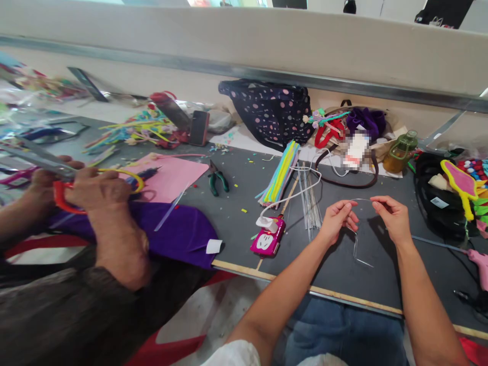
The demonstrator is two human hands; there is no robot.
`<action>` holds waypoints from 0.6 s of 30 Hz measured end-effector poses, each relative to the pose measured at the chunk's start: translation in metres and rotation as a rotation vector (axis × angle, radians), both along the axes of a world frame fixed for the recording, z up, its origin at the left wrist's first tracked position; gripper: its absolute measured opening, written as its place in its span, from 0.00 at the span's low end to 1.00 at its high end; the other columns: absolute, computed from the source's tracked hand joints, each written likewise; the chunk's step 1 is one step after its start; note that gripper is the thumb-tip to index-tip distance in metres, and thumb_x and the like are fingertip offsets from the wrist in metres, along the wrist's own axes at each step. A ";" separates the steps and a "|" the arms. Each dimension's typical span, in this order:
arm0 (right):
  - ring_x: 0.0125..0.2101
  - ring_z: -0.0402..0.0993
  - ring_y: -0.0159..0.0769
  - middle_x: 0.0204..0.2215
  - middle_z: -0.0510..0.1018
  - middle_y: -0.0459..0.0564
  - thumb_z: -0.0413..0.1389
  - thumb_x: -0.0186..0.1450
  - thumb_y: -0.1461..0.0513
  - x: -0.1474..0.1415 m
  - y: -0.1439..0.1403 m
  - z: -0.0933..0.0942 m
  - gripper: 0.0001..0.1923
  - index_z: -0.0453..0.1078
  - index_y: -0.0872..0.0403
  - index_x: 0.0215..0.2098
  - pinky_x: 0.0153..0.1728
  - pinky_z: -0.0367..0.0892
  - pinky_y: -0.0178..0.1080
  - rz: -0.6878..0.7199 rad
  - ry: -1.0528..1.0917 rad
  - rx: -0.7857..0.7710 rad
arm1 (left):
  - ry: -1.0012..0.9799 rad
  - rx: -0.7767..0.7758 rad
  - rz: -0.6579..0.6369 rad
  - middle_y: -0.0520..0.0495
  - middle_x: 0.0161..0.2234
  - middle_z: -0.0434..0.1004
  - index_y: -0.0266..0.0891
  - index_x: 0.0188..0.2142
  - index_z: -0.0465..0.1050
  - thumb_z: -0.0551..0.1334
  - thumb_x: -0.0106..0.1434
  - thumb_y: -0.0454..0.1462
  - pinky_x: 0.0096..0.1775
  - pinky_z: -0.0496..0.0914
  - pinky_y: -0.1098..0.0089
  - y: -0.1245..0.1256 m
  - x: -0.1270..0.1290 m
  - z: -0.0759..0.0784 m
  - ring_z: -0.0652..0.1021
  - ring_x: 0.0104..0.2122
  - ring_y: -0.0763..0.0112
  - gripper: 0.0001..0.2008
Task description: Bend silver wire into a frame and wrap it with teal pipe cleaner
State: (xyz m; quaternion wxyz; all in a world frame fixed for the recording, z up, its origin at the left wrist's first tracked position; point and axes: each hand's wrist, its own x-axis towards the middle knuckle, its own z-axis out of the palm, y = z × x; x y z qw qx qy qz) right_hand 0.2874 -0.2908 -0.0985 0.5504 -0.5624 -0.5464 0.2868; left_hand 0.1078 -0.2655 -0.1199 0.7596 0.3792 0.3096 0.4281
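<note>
The tabletop (pixel 236 213) is dark grey and carries everything at working reach; its near edge runs just in front of my lap. On the left a co-worker's hands (pixel 95 190) hold red-handled scissors (pixel 63 195) over a purple cloth (pixel 179 229), which lies flat, seemingly for cutting. A pink sheet (pixel 171 175) sits beyond it. A dotted bag (pixel 270 112) stands against the far wall, out of the work area. A bundle of coloured pipe cleaners (pixel 280 173) lies centre, and beside it on the right a stack of bare wires (pixel 308 198), both within easy reach as stock. A pink power strip (pixel 268 239) rests near the front edge, left of my hands. Green pliers (pixel 217 180) lie beyond, untouched.

My left hand (pixel 337 218) and right hand (pixel 392 218) are raised just above the tabletop, right of centre. Between them runs a thin wire (pixel 360 201). Each grip is pinched closed on it, thumb against forefinger, one at either side of an arch. The hands are set apart so the span stays taut and can be shaped. The wire's loose tail hangs down below my left hand to a bend near the tabletop; whether it touches the surface I cannot tell.
</note>
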 end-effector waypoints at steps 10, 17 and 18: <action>0.26 0.68 0.31 0.29 0.78 0.45 0.62 0.59 0.57 0.003 0.006 -0.010 0.09 0.78 0.53 0.35 0.29 0.63 0.35 -0.050 0.077 -0.031 | -0.004 0.001 -0.035 0.48 0.25 0.77 0.34 0.44 0.73 0.66 0.58 0.50 0.24 0.71 0.74 0.000 -0.001 0.001 0.78 0.20 0.71 0.23; 0.36 0.74 0.38 0.39 0.78 0.52 0.60 0.60 0.54 0.002 0.006 -0.012 0.15 0.75 0.53 0.43 0.37 0.69 0.40 -0.219 -0.168 0.088 | -0.029 -0.046 0.064 0.46 0.30 0.78 0.34 0.40 0.72 0.71 0.52 0.44 0.30 0.76 0.69 0.004 -0.002 -0.003 0.80 0.29 0.68 0.21; 0.36 0.73 0.37 0.39 0.78 0.51 0.60 0.62 0.54 0.000 0.003 -0.009 0.14 0.75 0.53 0.43 0.38 0.68 0.40 -0.237 -0.261 0.129 | -0.032 -0.049 0.089 0.46 0.31 0.78 0.34 0.40 0.72 0.72 0.52 0.44 0.30 0.76 0.69 0.004 -0.002 -0.003 0.81 0.30 0.67 0.21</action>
